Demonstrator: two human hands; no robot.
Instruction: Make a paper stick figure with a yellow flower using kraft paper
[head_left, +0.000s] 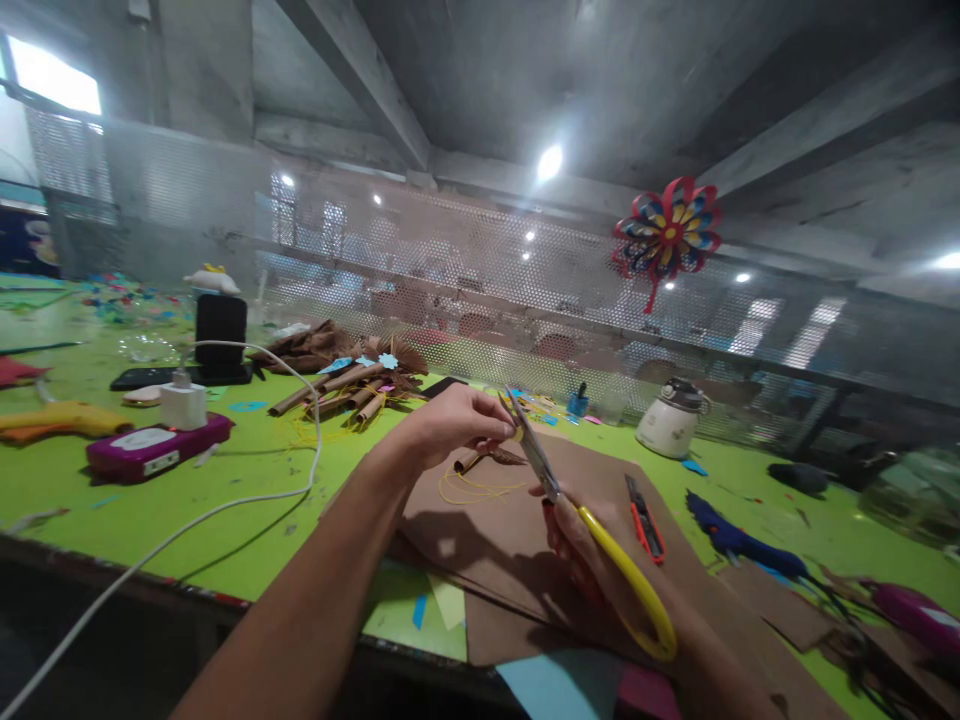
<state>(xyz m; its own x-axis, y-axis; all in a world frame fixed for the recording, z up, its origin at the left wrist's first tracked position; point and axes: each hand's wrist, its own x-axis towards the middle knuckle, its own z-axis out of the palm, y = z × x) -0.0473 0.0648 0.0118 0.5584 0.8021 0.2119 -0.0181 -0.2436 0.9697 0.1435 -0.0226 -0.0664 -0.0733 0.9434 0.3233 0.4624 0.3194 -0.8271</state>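
Observation:
My left hand (454,420) is closed, with thumb and fingertips pinched on a small yellow piece (517,434) that looks like paper. My right hand (581,540) grips a pair of scissors (538,450) with a yellow handle, blades pointing up and away beside the yellow piece. Whether the blades touch the piece I cannot tell. Beneath both hands lie brown cardboard sheets (480,540). On them rest a rolled brown paper tube (469,461) with loose yellow string (480,492) and a red and black utility knife (645,520), just right of my right hand.
Brown tubes (352,385) with crumpled paper lie at the back left. A white cable (318,430) runs from a charger on a purple power strip (157,447). A white jug (667,425) stands at the back right, near a dark blue glue gun (750,548). Behind is perforated mesh.

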